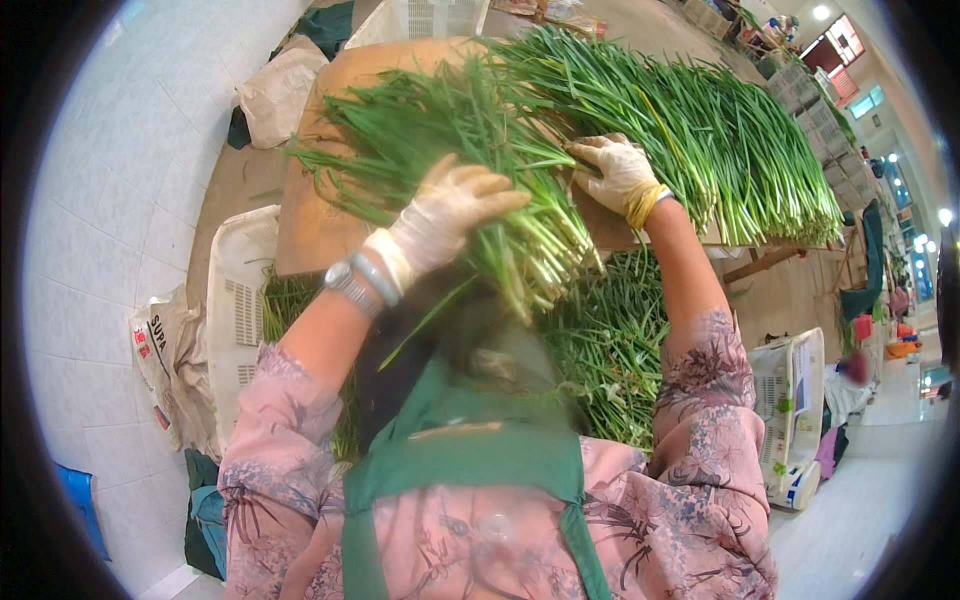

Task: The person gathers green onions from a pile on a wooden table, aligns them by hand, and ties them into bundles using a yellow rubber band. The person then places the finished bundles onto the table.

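My left hand, in a pale rubber glove, lies over a loose bunch of long green leafy stalks, like garlic chives, whose pale cut ends point toward me. The leaves under and behind this hand are blurred; its palm and grip are hidden. My right hand, gloved too, rests at the bunch's right side, fingertips among the leaves, thumb apart from the fingers; whether it grips any stalks is unclear. Right of it, a thick row of the same stalks lies side by side on the wooden board.
Below the board's near edge lies a heap of loose green stalks and leaves. A white plastic crate stands at the left, another at the right and a third beyond the board. Sacks lie along the tiled wall.
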Action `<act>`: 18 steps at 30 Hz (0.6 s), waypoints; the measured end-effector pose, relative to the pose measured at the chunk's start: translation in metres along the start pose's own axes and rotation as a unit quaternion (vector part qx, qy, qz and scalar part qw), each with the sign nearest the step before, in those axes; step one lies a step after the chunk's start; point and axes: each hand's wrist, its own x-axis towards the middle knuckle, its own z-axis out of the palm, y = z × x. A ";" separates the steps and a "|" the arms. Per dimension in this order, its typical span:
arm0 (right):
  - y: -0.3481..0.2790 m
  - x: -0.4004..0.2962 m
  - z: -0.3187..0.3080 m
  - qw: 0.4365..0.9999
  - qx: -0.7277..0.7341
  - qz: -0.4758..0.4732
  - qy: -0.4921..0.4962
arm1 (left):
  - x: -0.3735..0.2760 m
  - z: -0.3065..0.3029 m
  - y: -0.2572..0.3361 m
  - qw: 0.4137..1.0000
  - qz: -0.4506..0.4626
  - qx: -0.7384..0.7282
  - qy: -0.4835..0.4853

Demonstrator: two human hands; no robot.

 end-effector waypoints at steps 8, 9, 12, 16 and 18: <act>-0.094 -0.038 -0.057 0.947 0.285 -0.027 0.144 | -0.040 -0.044 0.030 0.993 -0.108 -0.023 0.046; -0.116 -0.045 -0.064 0.961 0.250 -0.012 0.119 | -0.046 -0.048 0.038 0.990 -0.109 -0.054 0.065; -0.126 -0.042 -0.041 0.997 0.067 0.005 0.039 | -0.056 -0.048 0.058 0.991 -0.094 -0.049 0.076; -0.104 -0.043 -0.052 0.974 0.191 0.074 0.091 | -0.067 -0.027 0.062 0.992 -0.093 -0.039 0.079; -0.081 -0.056 -0.067 0.894 0.407 0.147 0.118 | -0.076 -0.025 0.063 0.992 -0.105 -0.029 0.071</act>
